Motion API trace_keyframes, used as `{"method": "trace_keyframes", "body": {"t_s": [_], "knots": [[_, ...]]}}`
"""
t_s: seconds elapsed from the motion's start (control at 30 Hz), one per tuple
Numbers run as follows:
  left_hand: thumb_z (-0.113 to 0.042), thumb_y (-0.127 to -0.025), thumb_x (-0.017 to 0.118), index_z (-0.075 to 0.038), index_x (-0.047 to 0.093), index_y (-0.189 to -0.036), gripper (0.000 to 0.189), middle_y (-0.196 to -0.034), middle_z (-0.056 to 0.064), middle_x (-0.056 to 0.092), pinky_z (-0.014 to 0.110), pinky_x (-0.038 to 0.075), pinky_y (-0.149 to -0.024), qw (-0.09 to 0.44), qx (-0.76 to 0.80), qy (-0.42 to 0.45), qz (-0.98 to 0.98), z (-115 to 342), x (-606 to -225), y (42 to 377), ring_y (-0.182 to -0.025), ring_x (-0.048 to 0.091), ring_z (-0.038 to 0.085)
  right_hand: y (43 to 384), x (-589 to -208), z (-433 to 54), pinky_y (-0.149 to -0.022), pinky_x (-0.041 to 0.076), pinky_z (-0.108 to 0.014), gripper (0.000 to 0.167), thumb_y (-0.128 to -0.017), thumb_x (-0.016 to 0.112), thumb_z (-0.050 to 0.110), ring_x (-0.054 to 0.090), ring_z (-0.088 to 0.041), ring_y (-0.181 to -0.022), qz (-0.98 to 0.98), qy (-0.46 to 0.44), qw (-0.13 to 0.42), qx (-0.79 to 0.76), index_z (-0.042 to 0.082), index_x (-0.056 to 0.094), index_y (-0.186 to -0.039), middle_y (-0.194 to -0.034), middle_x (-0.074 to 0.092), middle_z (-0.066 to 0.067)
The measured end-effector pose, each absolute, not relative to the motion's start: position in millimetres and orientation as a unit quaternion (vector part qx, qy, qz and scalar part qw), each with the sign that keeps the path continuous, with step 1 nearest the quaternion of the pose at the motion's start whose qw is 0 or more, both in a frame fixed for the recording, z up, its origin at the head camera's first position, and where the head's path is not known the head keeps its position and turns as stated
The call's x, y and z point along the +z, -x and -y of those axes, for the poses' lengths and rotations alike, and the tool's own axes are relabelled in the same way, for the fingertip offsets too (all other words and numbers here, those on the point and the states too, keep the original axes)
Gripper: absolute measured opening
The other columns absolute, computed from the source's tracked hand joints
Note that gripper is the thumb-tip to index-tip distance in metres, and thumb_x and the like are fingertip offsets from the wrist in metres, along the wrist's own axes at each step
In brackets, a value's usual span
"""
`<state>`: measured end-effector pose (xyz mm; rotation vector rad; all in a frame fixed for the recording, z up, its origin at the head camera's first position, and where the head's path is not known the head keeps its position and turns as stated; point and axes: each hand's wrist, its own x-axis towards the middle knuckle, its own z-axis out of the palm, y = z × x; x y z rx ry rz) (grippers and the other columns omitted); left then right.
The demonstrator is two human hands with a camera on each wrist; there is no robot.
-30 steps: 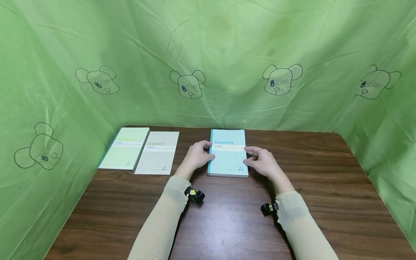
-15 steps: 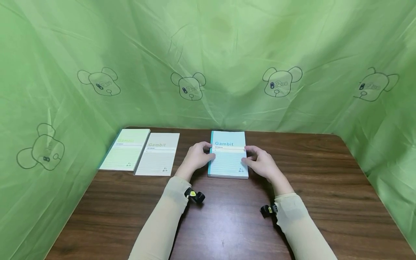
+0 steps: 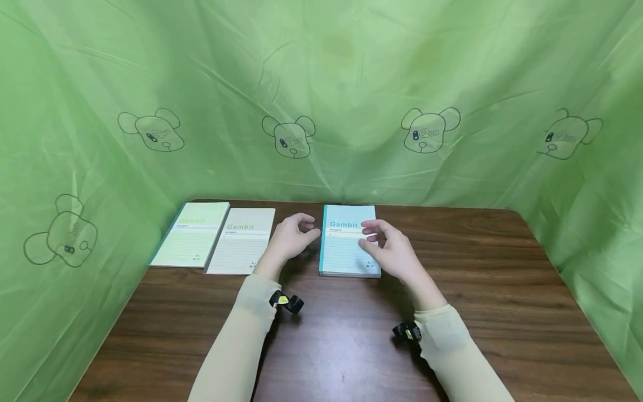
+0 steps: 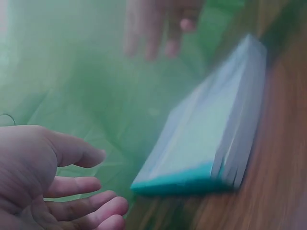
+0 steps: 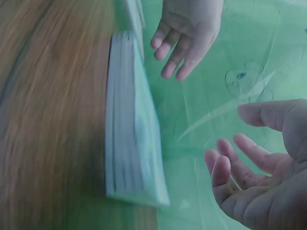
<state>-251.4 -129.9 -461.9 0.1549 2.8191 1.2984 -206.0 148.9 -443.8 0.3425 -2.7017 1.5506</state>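
Observation:
A stack of blue notebooks (image 3: pixel 346 251) with a teal spine lies on the table, its layered page edges showing in the left wrist view. To its left is my left hand (image 3: pixel 291 239), fingers loosely bent and apart from the stack. My right hand (image 3: pixel 392 248) hovers over the right edge of the stack, thumb and fingers spread with nothing between them. In the right wrist view, a gap separates the right hand (image 5: pixel 268 167) from the notebook stack (image 5: pixel 127 120). A grey notebook (image 3: pixel 240 245) lies beyond the left hand, partly covered by it.
Beside the grey notebook, a pale green notebook (image 3: pixel 191 234) lies at the table's back left. The brown wooden table (image 3: pixel 341 346) is enclosed by green curtains (image 3: pixel 341 67) printed with bear heads. Small black cameras sit on both wrists.
Both hands have let go of the blue notebook stack. The left hand has drawn away to the left; the right has lifted and shifted slightly left over the stack.

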Motion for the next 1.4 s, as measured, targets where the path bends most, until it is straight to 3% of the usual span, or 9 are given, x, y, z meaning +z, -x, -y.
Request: {"method": "trace_keyframes", "body": {"t_s": [0.3, 0.5, 0.73, 0.9, 1.1, 1.4], "knots": [[-0.022, -0.1, 0.071, 0.0, 0.064, -0.139, 0.045, -0.128, 0.021, 0.074, 0.051, 0.058, -0.094, -0.029, 0.383, -0.048, -0.922, 185, -464, 240, -0.099, 0.074, 0.032, 200, -438, -86, -0.094, 0.059, -0.043, 0.04, -0.1, 0.076, 0.009, 0.074, -0.028, -0.112, 0.833, -0.148, -0.012, 0.534, 0.006, 0.068, -0.139, -0.127, 0.075, -0.016], [-0.018, -0.101, 0.066, 0.001, 0.055, -0.149, 0.054, -0.142, 0.025, 0.068, 0.056, 0.057, -0.097, -0.07, 0.368, 0.001, -0.927, 249, -469, 219, -0.11, 0.076, 0.039, 194, -454, -25, -0.093, 0.06, -0.034, 0.041, -0.097, 0.075, 0.004, 0.072, -0.027, -0.113, 0.811, -0.176, -0.037, 0.557, 0.007, 0.068, -0.137, -0.129, 0.073, -0.011], [-0.021, -0.104, 0.062, 0.005, 0.049, -0.154, 0.058, -0.151, 0.032, 0.058, 0.063, 0.051, -0.099, -0.079, 0.322, 0.056, -0.942, 306, -481, 198, -0.122, 0.066, 0.048, 189, -469, 24, -0.089, 0.059, -0.029, 0.042, -0.099, 0.074, 0.011, 0.071, -0.023, -0.112, 0.822, -0.184, -0.061, 0.535, 0.008, 0.067, -0.141, -0.134, 0.069, -0.012], [-0.019, -0.102, 0.061, 0.009, 0.046, -0.154, 0.061, -0.15, 0.036, 0.056, 0.065, 0.05, -0.099, -0.075, 0.305, 0.061, -0.947, 316, -485, 198, -0.12, 0.065, 0.052, 196, -481, 46, -0.098, 0.056, -0.035, 0.047, -0.102, 0.07, 0.02, 0.067, -0.024, -0.121, 0.847, -0.176, -0.081, 0.494, 0.011, 0.064, -0.148, -0.14, 0.064, -0.013], [-0.022, -0.101, 0.061, 0.013, 0.044, -0.154, 0.066, -0.152, 0.038, 0.053, 0.067, 0.044, -0.11, -0.044, 0.279, 0.047, -0.958, 314, -490, 205, -0.134, 0.054, 0.058, 200, -490, 60, -0.108, 0.051, -0.041, 0.058, -0.101, 0.067, 0.021, 0.061, -0.028, -0.129, 0.857, -0.179, -0.073, 0.478, 0.006, 0.055, -0.156, -0.147, 0.061, -0.016], [-0.025, -0.099, 0.06, 0.013, 0.05, -0.148, 0.062, -0.152, 0.037, 0.054, 0.067, 0.042, -0.111, -0.023, 0.254, 0.061, -0.965, 313, -487, 208, -0.132, 0.05, 0.062, 197, -494, 66, -0.106, 0.051, -0.045, 0.065, -0.097, 0.069, 0.021, 0.062, -0.031, -0.131, 0.848, -0.145, -0.066, 0.506, 0.009, 0.052, -0.159, -0.148, 0.06, -0.02]]}}
